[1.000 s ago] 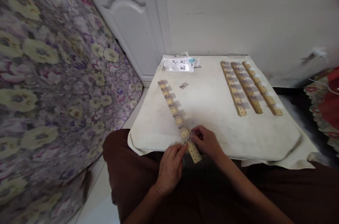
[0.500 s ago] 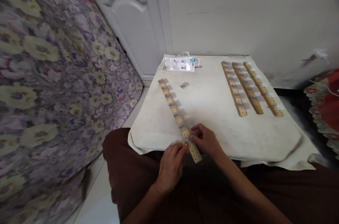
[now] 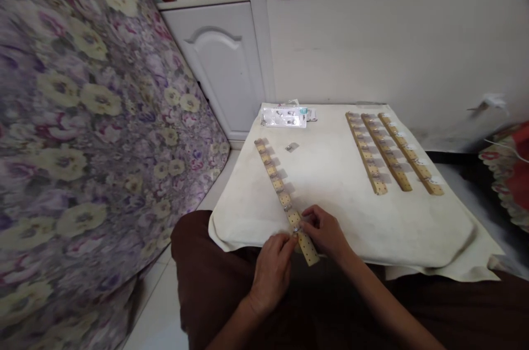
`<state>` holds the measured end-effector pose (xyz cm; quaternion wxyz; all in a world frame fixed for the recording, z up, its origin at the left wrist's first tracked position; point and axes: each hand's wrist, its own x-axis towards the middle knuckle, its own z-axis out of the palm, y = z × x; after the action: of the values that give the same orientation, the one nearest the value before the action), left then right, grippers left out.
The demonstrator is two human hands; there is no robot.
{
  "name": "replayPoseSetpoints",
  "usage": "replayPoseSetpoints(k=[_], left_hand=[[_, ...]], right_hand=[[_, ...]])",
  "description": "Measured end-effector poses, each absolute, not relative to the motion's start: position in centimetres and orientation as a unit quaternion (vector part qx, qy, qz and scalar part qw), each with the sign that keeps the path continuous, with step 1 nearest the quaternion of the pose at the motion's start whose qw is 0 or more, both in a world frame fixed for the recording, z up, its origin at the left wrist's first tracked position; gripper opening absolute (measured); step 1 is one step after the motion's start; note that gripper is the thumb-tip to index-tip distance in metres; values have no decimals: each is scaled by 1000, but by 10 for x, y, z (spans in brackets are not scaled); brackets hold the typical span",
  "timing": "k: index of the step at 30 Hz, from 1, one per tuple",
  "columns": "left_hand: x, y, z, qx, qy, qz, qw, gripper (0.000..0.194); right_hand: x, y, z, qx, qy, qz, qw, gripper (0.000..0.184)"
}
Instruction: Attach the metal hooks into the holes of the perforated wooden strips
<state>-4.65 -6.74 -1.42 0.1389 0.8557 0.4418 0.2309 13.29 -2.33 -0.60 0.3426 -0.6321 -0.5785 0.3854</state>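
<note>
A narrow light-wood strip [image 3: 308, 251] with rows of small holes slants across the near left of the table, its near end past the edge. Small metal clips, each with a clear plastic tab, sit at intervals along it. My left hand [image 3: 270, 267] is closed on the strip's left side, its thumb tip against a metal clip [image 3: 296, 229]. From the right, my right hand [image 3: 326, 231] pinches at the same clip; its fingertips partly cover it. One loose metal clip with a clear tab [image 3: 290, 147] lies on the cloth beyond.
Three similar strips [image 3: 374, 171] with clips lie side by side at the right. Clear packaging [image 3: 283, 117] rests at the back left of the cloth-covered table [image 3: 330, 173]. A floral curtain [image 3: 103, 173] hangs at the left; a white wall socket and plug [image 3: 494, 101] are at the right.
The camera view has tilted up a little, so a shelf and a pink note now show. Both hands stay at the same clip on the strip.
</note>
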Motion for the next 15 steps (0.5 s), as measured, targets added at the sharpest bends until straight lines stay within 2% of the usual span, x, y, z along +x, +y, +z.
replayPoseSetpoints(k=[9, 11, 15], left_hand=[[-49, -68, -14, 848, 427, 249, 191, 50], [-49, -68, -12, 838, 425, 272, 208, 46], [-49, -72, -5, 758, 493, 316, 288, 28]], right_hand=[[138, -31, -10, -608, -562, 395, 397, 29], [147, -37, -10, -612, -543, 403, 411, 30], [169, -58, -9, -610, -500, 454, 415, 18]])
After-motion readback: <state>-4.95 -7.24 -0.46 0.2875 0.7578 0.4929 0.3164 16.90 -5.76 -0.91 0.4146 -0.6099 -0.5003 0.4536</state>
